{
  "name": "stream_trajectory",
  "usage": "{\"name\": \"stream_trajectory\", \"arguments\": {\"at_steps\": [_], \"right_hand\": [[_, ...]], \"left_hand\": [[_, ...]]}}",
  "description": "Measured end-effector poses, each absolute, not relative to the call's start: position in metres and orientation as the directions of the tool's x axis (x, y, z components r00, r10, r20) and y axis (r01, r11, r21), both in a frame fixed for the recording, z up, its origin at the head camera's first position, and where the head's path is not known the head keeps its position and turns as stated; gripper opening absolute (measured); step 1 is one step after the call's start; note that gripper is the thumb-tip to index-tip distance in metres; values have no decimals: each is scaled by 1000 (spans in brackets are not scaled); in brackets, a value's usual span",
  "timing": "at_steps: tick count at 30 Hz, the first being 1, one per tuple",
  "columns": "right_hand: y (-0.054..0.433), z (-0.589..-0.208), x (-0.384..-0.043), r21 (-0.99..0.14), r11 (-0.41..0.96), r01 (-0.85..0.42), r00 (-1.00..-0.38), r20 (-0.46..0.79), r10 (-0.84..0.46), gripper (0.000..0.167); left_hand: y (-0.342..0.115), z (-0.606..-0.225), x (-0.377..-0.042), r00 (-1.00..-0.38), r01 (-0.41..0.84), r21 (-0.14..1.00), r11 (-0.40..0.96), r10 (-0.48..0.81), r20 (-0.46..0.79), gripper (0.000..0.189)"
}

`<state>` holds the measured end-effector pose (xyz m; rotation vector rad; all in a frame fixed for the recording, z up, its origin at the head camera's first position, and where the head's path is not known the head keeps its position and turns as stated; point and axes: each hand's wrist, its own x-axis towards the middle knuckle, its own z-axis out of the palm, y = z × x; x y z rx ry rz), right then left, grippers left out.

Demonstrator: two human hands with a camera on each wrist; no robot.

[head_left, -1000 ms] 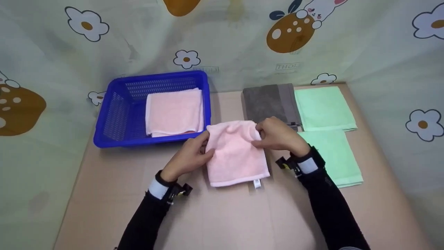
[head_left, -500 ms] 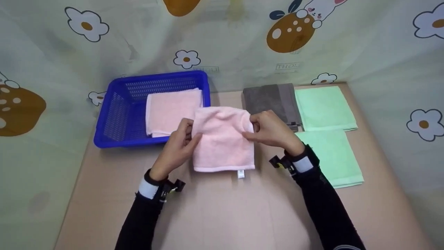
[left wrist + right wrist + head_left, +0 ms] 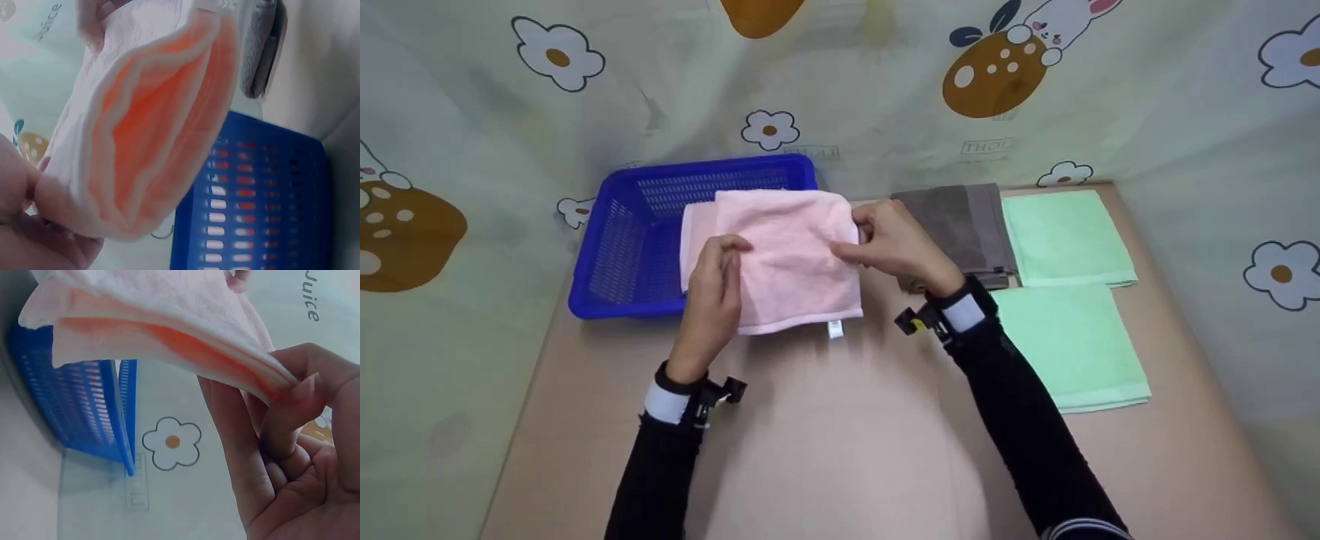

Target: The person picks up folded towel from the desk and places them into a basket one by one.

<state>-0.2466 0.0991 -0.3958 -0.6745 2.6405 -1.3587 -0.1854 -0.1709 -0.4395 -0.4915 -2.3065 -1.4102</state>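
Observation:
A folded pink towel (image 3: 795, 262) hangs between my two hands, its front lower part overlapping the right side of the blue basket (image 3: 619, 309) in the head view. My left hand (image 3: 709, 300) holds its left edge. At the right edge, my right hand (image 3: 900, 244) pinches the layers between thumb and fingers, as the right wrist view also shows. A white tag (image 3: 835, 329) dangles from the bottom hem. Inside the basket lies another folded pink towel (image 3: 699, 225), mostly hidden behind the held one. The folded layers (image 3: 152, 112) gape apart in the left wrist view.
A folded grey towel (image 3: 952, 221) lies to the right of the basket, partly behind my right hand. Two folded green towels (image 3: 1069, 236) lie beyond it, one nearer the front. A patterned curtain (image 3: 870, 90) rises behind the tabletop (image 3: 840, 435).
Both hands have carried the pink towel leftward and away from me, from right of the basket to over its right part. The head view has shifted slightly.

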Motion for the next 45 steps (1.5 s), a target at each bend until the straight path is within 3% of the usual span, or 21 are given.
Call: {"name": "stream_trajectory", "arguments": {"at_steps": [4,7,14,20,27,32,41,45], "right_hand": [[83,-394,-258,-800,495,-339,-897,116,-427,28],[73,-394,-266,-801,490,-343,-900,131,-416,29],[52,-396,-277,-778,507,-371,-903,173,-394,24],[30,-405,-293,-726,570,-385,-906,177,-386,32],[9,-419,-308,-549,757,-353,-925,86,-369,30],[4,-434,-314,-446,837,-316,-942,39,-334,29],[-13,-453,-310,-250,919,-305,-951,139,-277,27],[-19,-459,-306,-217,932,-291,-948,194,-251,33]], "left_hand": [[-182,-439,-190,-886,441,822,359,27,464,46],[-191,-442,-195,-864,471,800,371,9,504,60],[-209,-449,-207,-787,472,730,495,-136,602,15],[-220,-459,-214,-811,406,723,559,-144,567,27],[-229,-472,-219,-901,276,739,614,-102,421,38],[-225,-475,-222,-922,240,700,672,-69,381,38],[-220,-475,-227,-935,191,621,760,-51,350,32],[-219,-472,-222,-952,140,475,869,-14,306,30]]}}
